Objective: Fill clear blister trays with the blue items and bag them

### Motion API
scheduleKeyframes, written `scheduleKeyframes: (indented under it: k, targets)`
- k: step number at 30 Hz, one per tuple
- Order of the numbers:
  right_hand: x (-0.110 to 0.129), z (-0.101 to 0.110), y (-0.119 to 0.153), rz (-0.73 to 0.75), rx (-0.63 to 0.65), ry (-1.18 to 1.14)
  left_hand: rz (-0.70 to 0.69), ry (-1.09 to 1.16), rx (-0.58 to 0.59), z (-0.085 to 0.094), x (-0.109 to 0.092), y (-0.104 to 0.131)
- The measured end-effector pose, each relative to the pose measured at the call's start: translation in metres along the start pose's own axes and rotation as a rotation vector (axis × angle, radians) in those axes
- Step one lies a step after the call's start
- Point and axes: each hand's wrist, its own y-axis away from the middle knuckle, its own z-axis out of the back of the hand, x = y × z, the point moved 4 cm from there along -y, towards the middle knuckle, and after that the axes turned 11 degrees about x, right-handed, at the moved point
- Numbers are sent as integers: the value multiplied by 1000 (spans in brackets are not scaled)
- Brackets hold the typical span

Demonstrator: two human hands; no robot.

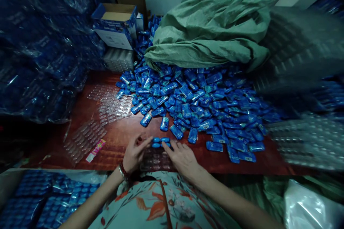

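A clear plastic tray (157, 160) with rows of hollows lies at the table's front edge. Several blue oval pieces (160, 142) sit in two short rows at its far end. My left hand (135, 151) is at their left, fingers bent, with thumb and fingertips close to the left pieces; whether it grips one is too small to tell. From the right, my right hand (182, 156) reaches over the tray, its index fingertip touching the near right piece and its other fingers bent. Beyond both hands spreads a large heap of blue wrapped packets (185, 103).
Empty clear trays (84, 139) and a pink strip (96, 150) lie left on the red-brown table (120, 154). Green cloth (209, 32) covers the heap's back. An open box (115, 25) stands back left. Stacked trays (309, 143) are at right, wrapped blue packs (40, 50) at left.
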Motion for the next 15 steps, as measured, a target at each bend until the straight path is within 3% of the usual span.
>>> scheduleKeyframes:
  k: [3,5,8,11,15]
  targets:
    - [-30,16,-11,-99,-15,-74,150,92,-71,13,26,-27]
    - [-47,21,-32,-101,29,-113,190,29,-13,13,39,-51]
    - [-57,13,-63,41,138,-87,230,-156,139,4,50,-74]
    - [-56,-5,-80,136,175,-55,221,-252,238,-8,51,-79]
    - [-51,-20,-86,207,153,-28,263,-246,217,-15,53,-76]
